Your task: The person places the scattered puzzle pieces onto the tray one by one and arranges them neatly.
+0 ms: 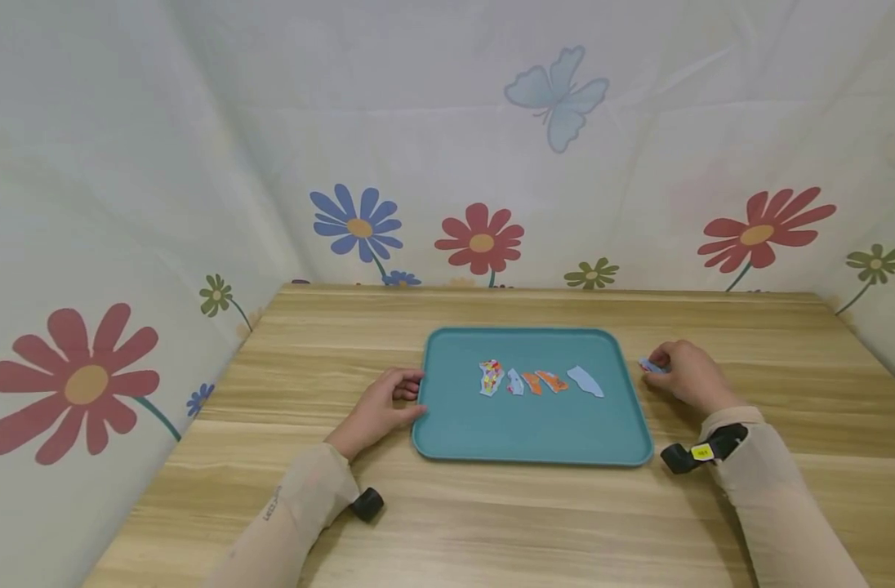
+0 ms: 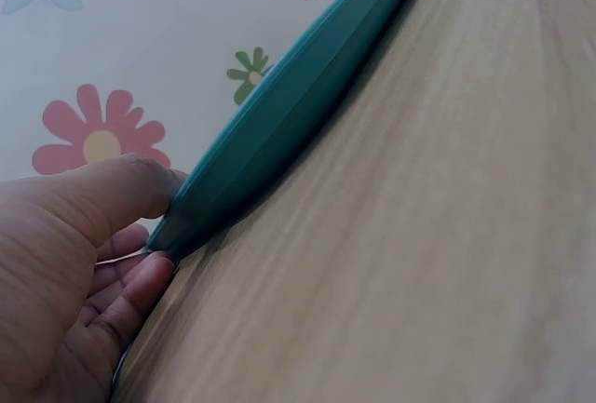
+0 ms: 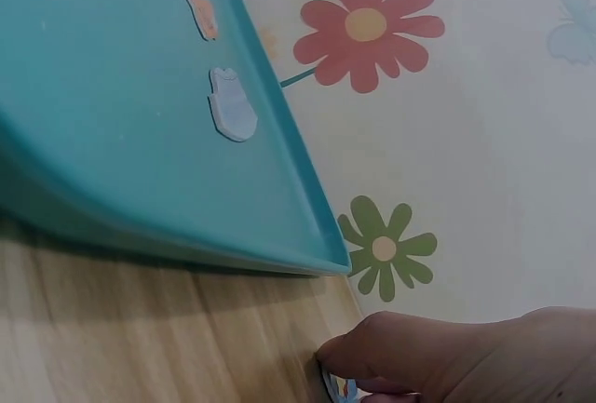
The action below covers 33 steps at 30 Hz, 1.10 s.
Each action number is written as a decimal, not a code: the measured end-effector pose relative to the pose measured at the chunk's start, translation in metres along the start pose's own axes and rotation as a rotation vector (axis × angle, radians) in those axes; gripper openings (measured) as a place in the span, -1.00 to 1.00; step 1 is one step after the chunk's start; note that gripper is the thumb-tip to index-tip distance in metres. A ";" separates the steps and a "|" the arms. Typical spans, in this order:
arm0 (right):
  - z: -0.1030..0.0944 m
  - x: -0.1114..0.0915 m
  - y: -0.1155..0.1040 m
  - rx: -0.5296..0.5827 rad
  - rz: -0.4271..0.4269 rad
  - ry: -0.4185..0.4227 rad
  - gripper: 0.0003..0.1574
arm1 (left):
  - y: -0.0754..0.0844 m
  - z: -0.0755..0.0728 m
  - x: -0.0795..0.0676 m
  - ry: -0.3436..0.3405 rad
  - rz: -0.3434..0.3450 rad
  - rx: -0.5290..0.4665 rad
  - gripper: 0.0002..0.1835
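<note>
The right hand [image 1: 690,376] pinches a small flat light-blue piece with a coloured print [image 1: 647,366] between thumb and fingers, over the table just right of the tray. In the right wrist view only part of this printed piece [image 3: 342,388] shows beneath the fingers. The teal tray [image 1: 536,437] lies flat on the table. My left hand [image 1: 381,408] rests against its left edge, fingers loosely bent, thumb touching the rim. On the tray lie a multicoloured piece [image 1: 491,378], a pale printed piece [image 1: 516,382], two orange pieces [image 1: 551,380] and a plain light-blue piece [image 1: 585,381].
The wooden table [image 1: 447,523] extends around the tray. A white cloth [image 1: 433,122] printed with flowers and a butterfly hangs behind it and along the sides. Black wrist cameras [image 1: 368,505] sit on both sleeves, low beside the tray.
</note>
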State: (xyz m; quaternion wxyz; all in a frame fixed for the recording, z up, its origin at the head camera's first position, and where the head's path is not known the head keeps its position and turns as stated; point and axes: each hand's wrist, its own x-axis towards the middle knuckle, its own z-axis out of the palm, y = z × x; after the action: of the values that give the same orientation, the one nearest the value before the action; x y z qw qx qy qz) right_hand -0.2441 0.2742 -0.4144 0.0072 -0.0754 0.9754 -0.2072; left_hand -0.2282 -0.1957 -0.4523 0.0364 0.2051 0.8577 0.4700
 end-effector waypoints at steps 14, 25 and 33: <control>0.004 0.001 -0.003 -0.051 0.027 0.010 -0.57 | -0.003 0.000 -0.001 0.001 0.007 -0.012 -0.41; -0.004 -0.004 -0.009 -0.068 0.036 0.016 -0.54 | -0.001 0.000 -0.002 0.001 0.006 -0.012 -0.41; -0.014 -0.006 -0.018 -0.042 0.031 0.008 -0.50 | 0.000 -0.001 -0.002 -0.010 -0.006 -0.010 -0.40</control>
State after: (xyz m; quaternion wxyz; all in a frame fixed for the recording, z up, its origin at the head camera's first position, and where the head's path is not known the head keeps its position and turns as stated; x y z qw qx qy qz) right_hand -0.2364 0.2647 -0.3944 0.0051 -0.0594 0.9806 -0.1869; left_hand -0.2267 -0.1971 -0.4521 0.0430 0.2049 0.8556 0.4734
